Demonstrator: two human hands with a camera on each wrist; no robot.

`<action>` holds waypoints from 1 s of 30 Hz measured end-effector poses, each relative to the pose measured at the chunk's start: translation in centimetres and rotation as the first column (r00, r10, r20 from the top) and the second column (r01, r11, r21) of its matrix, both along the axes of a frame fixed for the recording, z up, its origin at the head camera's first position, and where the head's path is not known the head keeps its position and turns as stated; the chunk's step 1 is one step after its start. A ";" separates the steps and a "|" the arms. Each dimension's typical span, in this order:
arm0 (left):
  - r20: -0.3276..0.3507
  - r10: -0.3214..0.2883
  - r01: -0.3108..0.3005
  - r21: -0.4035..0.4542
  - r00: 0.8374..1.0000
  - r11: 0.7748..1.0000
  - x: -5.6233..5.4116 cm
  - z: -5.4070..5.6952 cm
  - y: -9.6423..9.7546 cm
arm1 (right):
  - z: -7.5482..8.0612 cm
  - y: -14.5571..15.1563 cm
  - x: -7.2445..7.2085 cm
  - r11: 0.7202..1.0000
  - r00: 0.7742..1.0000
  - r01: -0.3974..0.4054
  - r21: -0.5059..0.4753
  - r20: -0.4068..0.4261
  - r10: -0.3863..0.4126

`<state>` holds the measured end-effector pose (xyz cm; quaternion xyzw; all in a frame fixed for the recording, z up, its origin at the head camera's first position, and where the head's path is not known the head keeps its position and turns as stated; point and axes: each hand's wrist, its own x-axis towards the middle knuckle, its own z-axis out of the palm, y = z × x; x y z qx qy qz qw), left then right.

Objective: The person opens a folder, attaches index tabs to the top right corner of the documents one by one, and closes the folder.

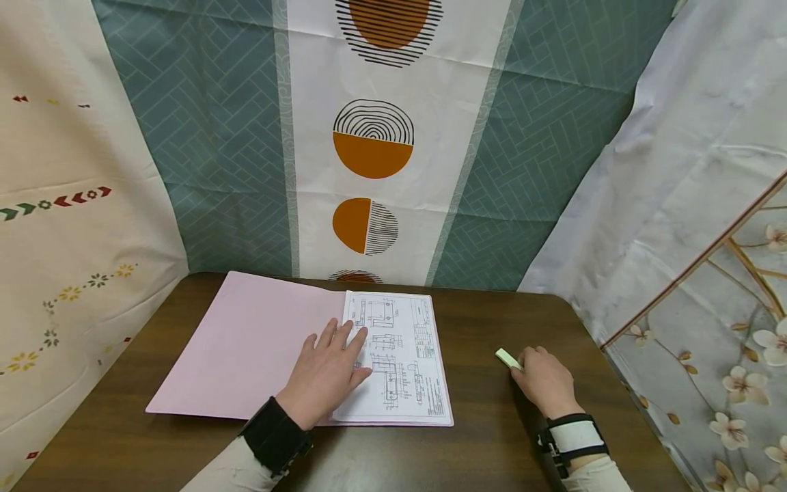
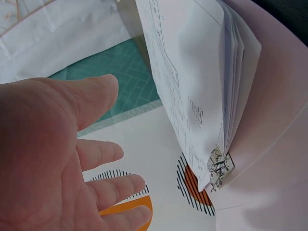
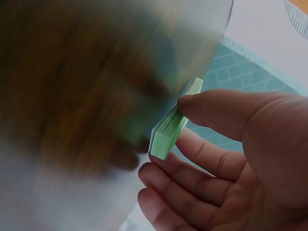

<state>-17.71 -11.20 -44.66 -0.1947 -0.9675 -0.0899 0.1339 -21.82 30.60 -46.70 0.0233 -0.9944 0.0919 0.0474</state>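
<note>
A pink folder (image 1: pixel 258 342) lies spread on the table, with a stack of printed technical drawings (image 1: pixel 399 342) on its right side. In the left wrist view a metal clip (image 2: pixel 220 166) sits at the edge of the sheets (image 2: pixel 192 72). My left hand (image 1: pixel 328 372) is over the folder's middle, fingers straight and spread, fingertips overlapping the left edge of the top drawing. To the right of the folder, my right hand (image 1: pixel 546 379) pinches a small pale green pad of sticky notes (image 3: pixel 166 137) between thumb and fingers, close over the table.
The brown wooden table (image 1: pixel 479 437) has rounded back corners. Behind it hangs a green and white patterned cloth (image 1: pixel 233 137). A cream cloth (image 1: pixel 80 225) borders the left side, and a white floral cloth (image 1: pixel 695 225) the right.
</note>
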 end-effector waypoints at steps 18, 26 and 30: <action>0.026 -0.029 0.029 -0.026 0.999 0.999 -0.7 0.3 0.8 | 2.6 -6.2 0.5 0.987 0.987 -0.125 -0.100 -0.114 0.113; -0.004 -0.061 0.061 -0.001 0.998 0.998 -0.8 0.1 0.8 | 4.0 -9.5 0.7 0.971 0.979 -0.192 -0.143 -0.097 0.179; 0.005 -0.089 0.089 0.039 0.996 0.995 -0.9 0.0 1.2 | 4.3 -11.1 0.4 0.964 0.975 -0.214 -0.159 -0.092 0.201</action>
